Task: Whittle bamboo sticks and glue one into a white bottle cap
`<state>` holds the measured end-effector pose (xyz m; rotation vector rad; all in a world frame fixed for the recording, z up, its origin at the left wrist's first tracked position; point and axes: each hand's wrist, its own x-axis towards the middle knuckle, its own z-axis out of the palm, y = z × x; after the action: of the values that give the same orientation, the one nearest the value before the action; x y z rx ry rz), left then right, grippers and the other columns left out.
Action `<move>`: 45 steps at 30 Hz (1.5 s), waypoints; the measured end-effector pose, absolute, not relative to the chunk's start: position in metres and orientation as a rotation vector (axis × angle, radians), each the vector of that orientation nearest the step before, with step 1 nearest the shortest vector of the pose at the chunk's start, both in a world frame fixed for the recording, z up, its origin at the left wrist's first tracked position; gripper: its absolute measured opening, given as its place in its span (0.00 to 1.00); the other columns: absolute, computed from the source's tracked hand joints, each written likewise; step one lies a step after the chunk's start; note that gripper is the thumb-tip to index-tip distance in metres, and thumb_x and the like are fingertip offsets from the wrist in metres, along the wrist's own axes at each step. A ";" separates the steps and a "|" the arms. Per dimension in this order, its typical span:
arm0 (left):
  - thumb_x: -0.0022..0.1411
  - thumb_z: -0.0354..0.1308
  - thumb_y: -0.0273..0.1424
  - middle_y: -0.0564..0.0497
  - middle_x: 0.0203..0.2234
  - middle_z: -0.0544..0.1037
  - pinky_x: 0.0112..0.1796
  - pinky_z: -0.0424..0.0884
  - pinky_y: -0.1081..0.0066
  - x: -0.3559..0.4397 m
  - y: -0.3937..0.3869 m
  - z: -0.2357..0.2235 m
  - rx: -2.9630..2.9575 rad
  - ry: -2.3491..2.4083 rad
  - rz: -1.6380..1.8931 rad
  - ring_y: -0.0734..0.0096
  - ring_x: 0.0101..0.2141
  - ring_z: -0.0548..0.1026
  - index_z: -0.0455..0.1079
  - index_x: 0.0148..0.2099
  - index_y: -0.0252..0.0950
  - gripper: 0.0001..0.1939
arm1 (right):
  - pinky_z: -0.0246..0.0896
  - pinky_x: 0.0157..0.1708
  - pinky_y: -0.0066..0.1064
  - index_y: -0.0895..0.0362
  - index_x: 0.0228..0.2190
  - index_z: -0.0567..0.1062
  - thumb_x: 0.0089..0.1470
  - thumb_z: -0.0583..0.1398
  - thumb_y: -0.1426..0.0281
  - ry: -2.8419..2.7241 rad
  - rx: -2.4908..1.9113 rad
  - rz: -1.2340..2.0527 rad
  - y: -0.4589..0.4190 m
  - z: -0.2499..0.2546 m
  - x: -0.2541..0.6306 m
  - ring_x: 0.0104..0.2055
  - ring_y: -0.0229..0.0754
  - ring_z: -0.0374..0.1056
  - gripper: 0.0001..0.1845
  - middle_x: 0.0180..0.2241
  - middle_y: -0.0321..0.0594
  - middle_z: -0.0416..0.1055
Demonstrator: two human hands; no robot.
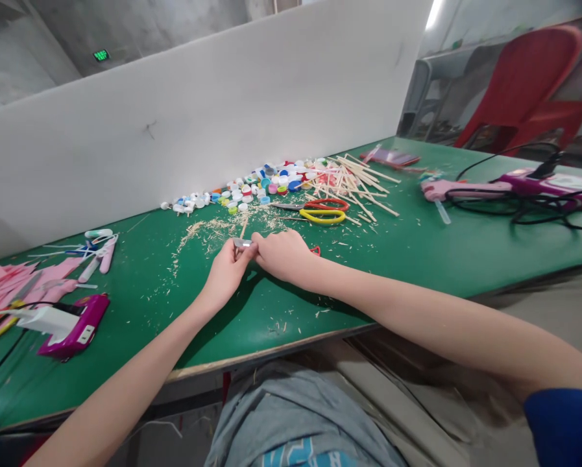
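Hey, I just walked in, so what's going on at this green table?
A person is working with both hands close together over the table. The left hand pinches a small shiny metal piece, and the right hand is right up against it; its grip is hidden. A thin stick shows just beyond the metal piece. Pale shavings lie scattered around, with scissors, a heap of caps and a pile of sticks farther back.

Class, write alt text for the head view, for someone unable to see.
A person's left hand pinches a small metallic piece beside the right hand, a thin stick showing just beyond, over a green table strewn with shavings. Behind lie scissors, colourful caps and loose sticks.
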<state>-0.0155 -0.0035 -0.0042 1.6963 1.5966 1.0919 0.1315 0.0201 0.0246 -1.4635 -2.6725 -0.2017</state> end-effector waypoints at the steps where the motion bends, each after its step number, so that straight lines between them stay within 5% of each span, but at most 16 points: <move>1: 0.60 0.52 0.53 0.58 0.22 0.63 0.22 0.54 0.76 -0.015 -0.004 -0.003 1.707 1.616 1.086 0.80 0.20 0.59 0.62 0.36 0.36 0.23 | 0.66 0.41 0.33 0.64 0.48 0.68 0.68 0.54 0.59 -2.667 -1.475 -0.203 0.020 0.024 0.131 0.38 0.36 0.65 0.19 0.37 0.42 0.65; 10: 0.59 0.54 0.53 0.59 0.18 0.56 0.24 0.49 0.74 -0.013 -0.009 0.007 1.794 1.765 1.102 0.78 0.20 0.55 0.51 0.28 0.37 0.26 | 0.66 0.40 0.32 0.64 0.48 0.67 0.68 0.54 0.59 -2.601 -1.547 -0.228 0.020 0.030 0.133 0.38 0.37 0.65 0.20 0.37 0.42 0.65; 28: 0.58 0.55 0.52 0.58 0.23 0.67 0.25 0.58 0.76 -0.018 -0.006 -0.006 1.738 1.585 1.134 0.80 0.20 0.61 0.58 0.36 0.38 0.22 | 0.66 0.41 0.34 0.63 0.48 0.68 0.68 0.53 0.60 -2.793 -1.300 -0.154 0.027 0.034 0.140 0.36 0.36 0.64 0.18 0.35 0.40 0.65; 45: 0.59 0.53 0.54 0.57 0.20 0.63 0.24 0.52 0.75 -0.013 -0.014 0.006 1.806 1.712 1.121 0.78 0.21 0.59 0.60 0.32 0.36 0.24 | 0.65 0.42 0.34 0.63 0.46 0.69 0.68 0.52 0.59 -2.660 -1.431 -0.190 0.015 0.032 0.136 0.36 0.36 0.64 0.19 0.34 0.39 0.64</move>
<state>-0.0133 -0.0138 0.0058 1.8056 1.7119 1.1212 0.1361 0.0152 0.0323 -1.4306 -2.6596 -0.1901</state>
